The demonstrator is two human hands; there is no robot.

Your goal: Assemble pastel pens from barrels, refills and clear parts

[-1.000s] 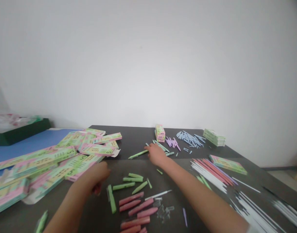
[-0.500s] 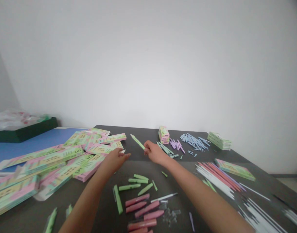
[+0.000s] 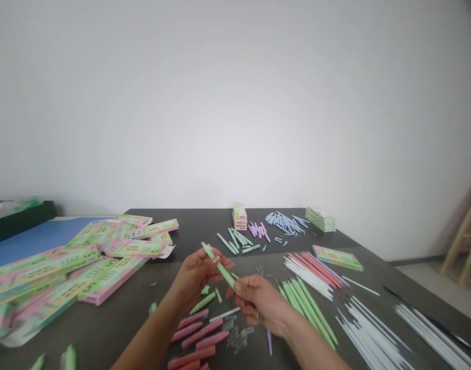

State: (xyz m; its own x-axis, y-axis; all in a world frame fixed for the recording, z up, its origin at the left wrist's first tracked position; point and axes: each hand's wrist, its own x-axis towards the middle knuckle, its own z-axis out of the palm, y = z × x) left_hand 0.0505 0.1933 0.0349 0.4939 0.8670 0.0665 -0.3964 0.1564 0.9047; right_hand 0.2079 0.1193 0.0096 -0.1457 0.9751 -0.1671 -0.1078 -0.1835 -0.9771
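While the fingers of the left hand [image 3: 196, 275] pinch a green pen [image 3: 225, 274] around its middle, those of the right hand [image 3: 260, 303] grasp its lower end — it slants above the tabletop [image 3: 100, 334], where pink tubes [image 3: 212, 340] lie.

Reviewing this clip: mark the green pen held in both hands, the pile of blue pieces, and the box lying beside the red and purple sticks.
Green pen [image 3: 225, 273]: head view, on its barrel.
Blue pile [image 3: 284, 223]: head view, on its middle.
Box [image 3: 337, 257]: head view, on its upper face.
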